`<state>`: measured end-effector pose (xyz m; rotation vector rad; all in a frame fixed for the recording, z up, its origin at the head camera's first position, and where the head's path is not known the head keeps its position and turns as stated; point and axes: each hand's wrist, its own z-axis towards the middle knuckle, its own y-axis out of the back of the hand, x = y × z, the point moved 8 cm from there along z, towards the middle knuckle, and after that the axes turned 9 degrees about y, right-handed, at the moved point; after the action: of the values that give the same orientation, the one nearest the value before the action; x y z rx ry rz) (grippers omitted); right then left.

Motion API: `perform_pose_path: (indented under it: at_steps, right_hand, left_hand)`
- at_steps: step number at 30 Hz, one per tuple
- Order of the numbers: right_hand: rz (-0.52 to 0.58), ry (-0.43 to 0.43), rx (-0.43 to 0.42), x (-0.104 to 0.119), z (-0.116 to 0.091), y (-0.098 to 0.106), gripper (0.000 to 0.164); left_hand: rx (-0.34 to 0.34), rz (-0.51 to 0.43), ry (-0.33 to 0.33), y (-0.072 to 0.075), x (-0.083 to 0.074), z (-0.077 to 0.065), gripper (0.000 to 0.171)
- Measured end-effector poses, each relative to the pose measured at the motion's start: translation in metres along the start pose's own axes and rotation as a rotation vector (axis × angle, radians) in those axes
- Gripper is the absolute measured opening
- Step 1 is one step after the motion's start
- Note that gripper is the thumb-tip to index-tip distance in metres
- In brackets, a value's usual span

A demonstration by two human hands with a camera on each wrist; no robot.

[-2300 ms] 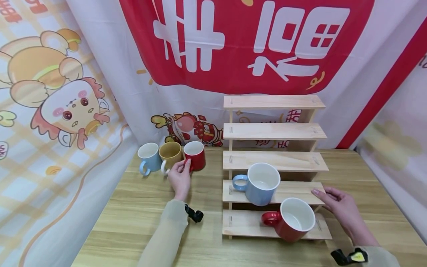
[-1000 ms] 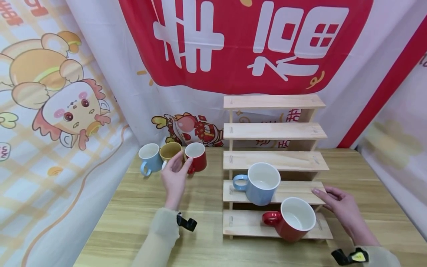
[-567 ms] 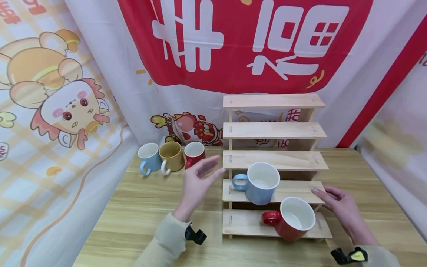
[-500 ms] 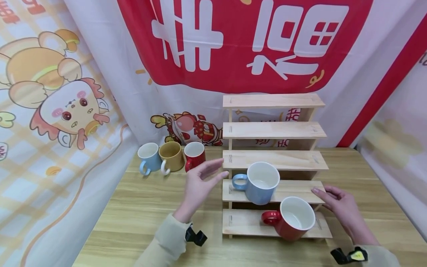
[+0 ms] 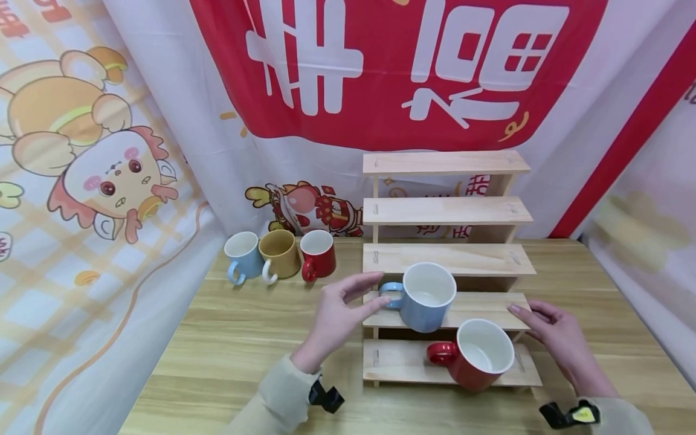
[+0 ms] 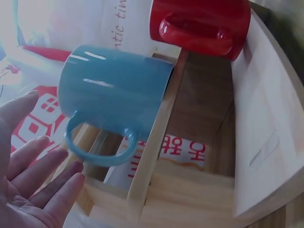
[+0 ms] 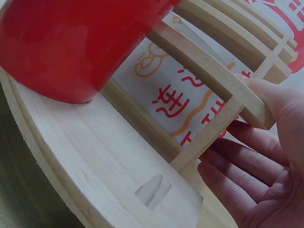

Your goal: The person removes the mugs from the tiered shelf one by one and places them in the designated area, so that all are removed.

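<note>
The left hand (image 5: 336,317) has its fingers apart, thumb well clear of the rest, with nothing gripped; they stand just beside the looped light blue handle (image 6: 102,160) of a large glossy light blue mug (image 5: 425,315). Whether a fingertip touches it, I cannot tell. The right hand (image 5: 560,338) holds the right end of a pale wooden board (image 5: 486,307), thumb on top and the other fingers below.

That board is the second step from the bottom of a stepped pale wooden rack (image 5: 446,210), and the large blue mug stands upright on it, handle to the left. On the lowest step, further right, stands a large glossy red mug (image 5: 472,370) with a white inside, handle also leftward.

Well to the left, on the wood-grain bench (image 5: 234,341), three smaller mugs stand upright in a row: light blue (image 5: 251,266), mustard yellow with a white handle (image 5: 284,264), and red (image 5: 324,263).

Behind hangs white cloth (image 5: 337,166) with a large red panel (image 5: 391,130).
</note>
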<state>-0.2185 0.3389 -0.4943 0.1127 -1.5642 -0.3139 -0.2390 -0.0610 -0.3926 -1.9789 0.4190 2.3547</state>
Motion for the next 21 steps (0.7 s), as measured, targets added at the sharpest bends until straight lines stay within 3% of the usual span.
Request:
perform_pose_path:
  at_steps: [5,14,21]
  right_hand:
    - [-0.022,-0.003,0.0,0.001,0.0,0.0,0.037]
    - [-0.028,-0.011,0.003,0.001,0.0,0.0,0.045]
    - [-0.05,-0.021,0.002,-0.001,0.002,0.0,0.054]
  left_hand:
    - [0.061,-0.018,0.003,-0.015,0.001,0.005,0.041]
    - [0.064,0.034,0.064,-0.025,0.013,0.017,0.024]
    - [0.085,-0.051,0.161,-0.028,0.026,0.023,0.024]
